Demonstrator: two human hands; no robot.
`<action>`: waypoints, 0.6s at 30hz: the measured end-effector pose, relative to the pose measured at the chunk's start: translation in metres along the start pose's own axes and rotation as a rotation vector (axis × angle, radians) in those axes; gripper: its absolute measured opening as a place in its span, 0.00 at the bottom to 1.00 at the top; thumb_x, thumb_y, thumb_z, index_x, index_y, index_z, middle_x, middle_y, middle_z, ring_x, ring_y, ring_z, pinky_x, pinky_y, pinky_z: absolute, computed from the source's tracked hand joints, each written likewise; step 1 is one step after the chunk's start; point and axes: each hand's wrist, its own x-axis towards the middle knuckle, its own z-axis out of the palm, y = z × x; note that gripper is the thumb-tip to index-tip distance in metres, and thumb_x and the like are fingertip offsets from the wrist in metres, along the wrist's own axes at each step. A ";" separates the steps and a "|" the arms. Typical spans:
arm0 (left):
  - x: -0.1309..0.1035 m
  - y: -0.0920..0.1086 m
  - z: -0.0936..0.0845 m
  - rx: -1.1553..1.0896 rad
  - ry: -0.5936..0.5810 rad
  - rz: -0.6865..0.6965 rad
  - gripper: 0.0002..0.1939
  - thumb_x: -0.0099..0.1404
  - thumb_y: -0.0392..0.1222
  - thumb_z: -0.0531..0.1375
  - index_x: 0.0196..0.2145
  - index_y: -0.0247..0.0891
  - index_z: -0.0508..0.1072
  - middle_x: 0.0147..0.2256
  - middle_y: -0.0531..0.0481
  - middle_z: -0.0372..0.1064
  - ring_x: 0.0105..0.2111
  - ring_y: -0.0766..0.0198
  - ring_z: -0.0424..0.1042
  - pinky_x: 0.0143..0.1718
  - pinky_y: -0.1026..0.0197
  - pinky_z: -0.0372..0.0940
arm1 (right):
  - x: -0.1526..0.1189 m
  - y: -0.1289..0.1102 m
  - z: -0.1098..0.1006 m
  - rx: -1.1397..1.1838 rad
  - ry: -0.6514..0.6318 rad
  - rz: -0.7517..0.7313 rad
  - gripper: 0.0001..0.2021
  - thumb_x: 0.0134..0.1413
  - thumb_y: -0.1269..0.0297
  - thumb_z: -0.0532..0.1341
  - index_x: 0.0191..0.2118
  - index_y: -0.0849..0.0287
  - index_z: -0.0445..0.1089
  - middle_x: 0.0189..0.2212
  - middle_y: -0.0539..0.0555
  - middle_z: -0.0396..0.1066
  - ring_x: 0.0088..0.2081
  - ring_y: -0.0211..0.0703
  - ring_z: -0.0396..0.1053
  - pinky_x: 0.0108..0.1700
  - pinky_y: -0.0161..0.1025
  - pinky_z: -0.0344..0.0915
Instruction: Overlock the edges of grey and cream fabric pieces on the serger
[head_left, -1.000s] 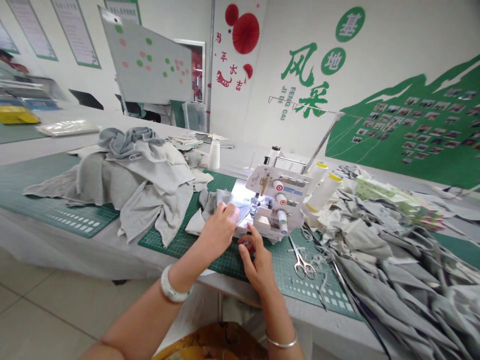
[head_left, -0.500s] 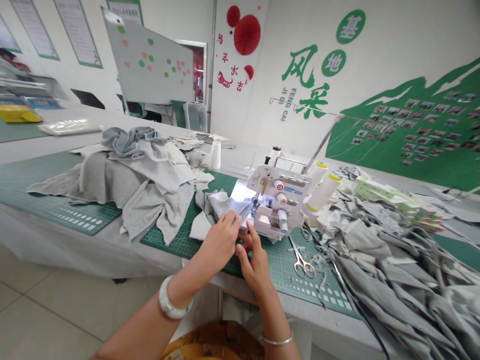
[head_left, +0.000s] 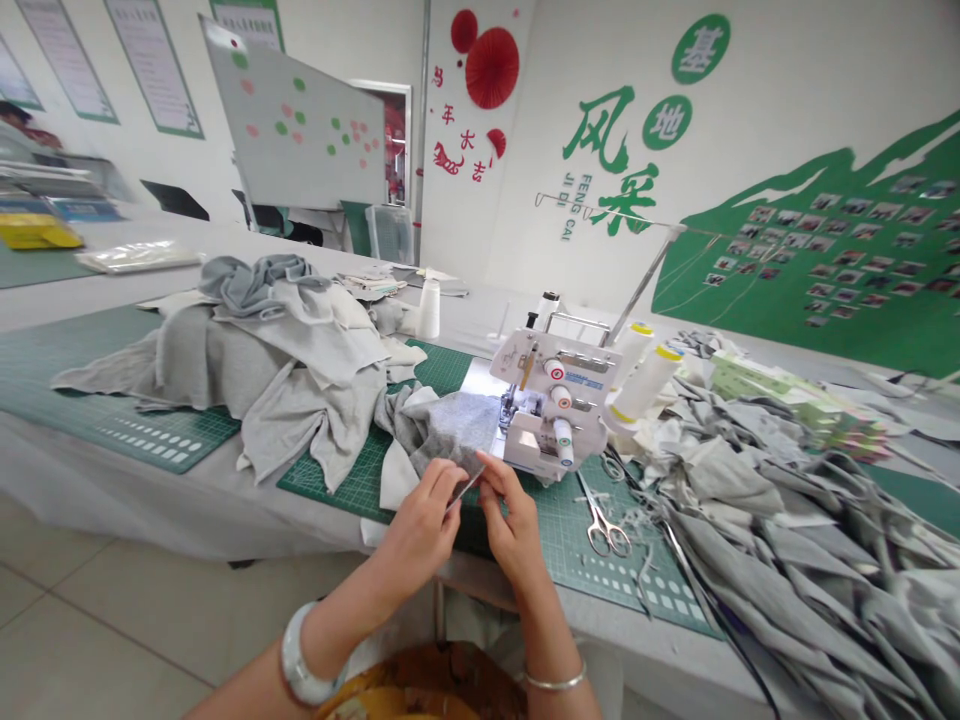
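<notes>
A piece of grey fabric (head_left: 450,425) lies bunched at the left of the white serger (head_left: 559,400), its far edge close to the lit needle area. My left hand (head_left: 427,510) is closed on the fabric's near edge, fingers pinched together. Just to its right, my right hand (head_left: 510,515) pinches the same edge between thumb and fingers. A thin pale strip of the edge shows taut between the two hands. Both hands are in front of the machine, over the near side of the green cutting mat (head_left: 330,480). Some fingertips are hidden behind the fabric.
Small scissors (head_left: 602,520) and thread scraps lie right of the serger. A large heap of grey fabric (head_left: 810,540) covers the right side; another pile (head_left: 300,340) lies left. Thread cones (head_left: 645,385) stand behind the machine, and a white cone (head_left: 430,308) stands farther back.
My left hand has moved down and left, away from the needle area, drawing the fabric edge nearer. My right hand has closed on that edge. More grey fabric shows spread beside the serger.
</notes>
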 end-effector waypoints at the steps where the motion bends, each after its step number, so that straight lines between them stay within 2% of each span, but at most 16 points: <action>1: -0.005 -0.009 -0.001 0.063 -0.014 -0.009 0.16 0.61 0.26 0.48 0.45 0.38 0.64 0.42 0.45 0.64 0.43 0.60 0.68 0.45 0.57 0.67 | 0.000 0.000 0.000 0.000 0.011 0.001 0.16 0.63 0.69 0.52 0.55 0.57 0.67 0.47 0.56 0.74 0.46 0.42 0.73 0.51 0.41 0.69; 3: -0.015 -0.029 -0.009 0.200 -0.081 -0.022 0.13 0.62 0.27 0.48 0.40 0.38 0.67 0.37 0.47 0.67 0.39 0.59 0.68 0.41 0.57 0.65 | 0.001 0.000 -0.001 -0.009 0.031 -0.001 0.15 0.63 0.68 0.53 0.53 0.57 0.68 0.45 0.56 0.75 0.45 0.42 0.74 0.50 0.42 0.71; 5: -0.021 -0.048 -0.024 0.304 -0.167 -0.026 0.11 0.63 0.29 0.49 0.36 0.38 0.69 0.34 0.48 0.69 0.35 0.60 0.68 0.38 0.58 0.63 | 0.001 0.002 0.000 -0.027 0.051 -0.007 0.14 0.63 0.67 0.54 0.52 0.57 0.69 0.45 0.57 0.75 0.44 0.42 0.75 0.49 0.42 0.71; 9: -0.028 -0.069 -0.070 0.342 -0.302 -0.041 0.07 0.63 0.36 0.54 0.29 0.37 0.71 0.29 0.51 0.71 0.32 0.61 0.68 0.37 0.59 0.59 | 0.002 0.006 0.002 -0.064 0.075 -0.026 0.13 0.64 0.67 0.54 0.51 0.57 0.69 0.44 0.57 0.75 0.44 0.42 0.75 0.49 0.42 0.72; 12: -0.031 -0.067 -0.108 0.401 -0.322 -0.063 0.09 0.62 0.41 0.57 0.25 0.38 0.71 0.25 0.53 0.69 0.30 0.62 0.66 0.37 0.59 0.59 | 0.001 0.009 0.003 -0.075 0.103 -0.024 0.13 0.63 0.66 0.55 0.50 0.56 0.71 0.43 0.56 0.75 0.41 0.42 0.75 0.46 0.40 0.73; 15: -0.039 -0.053 -0.142 0.382 -0.286 -0.050 0.12 0.62 0.44 0.57 0.23 0.38 0.70 0.23 0.55 0.67 0.29 0.64 0.65 0.38 0.59 0.60 | 0.001 0.011 0.004 -0.042 0.131 0.003 0.12 0.62 0.65 0.56 0.48 0.57 0.72 0.40 0.55 0.76 0.35 0.40 0.76 0.39 0.38 0.74; 18: -0.052 -0.037 -0.170 0.232 -0.222 -0.014 0.07 0.62 0.45 0.58 0.29 0.43 0.74 0.27 0.60 0.72 0.31 0.65 0.67 0.35 0.63 0.63 | 0.002 0.013 0.003 0.014 0.163 0.046 0.11 0.60 0.64 0.58 0.46 0.57 0.73 0.38 0.55 0.76 0.30 0.39 0.75 0.35 0.36 0.74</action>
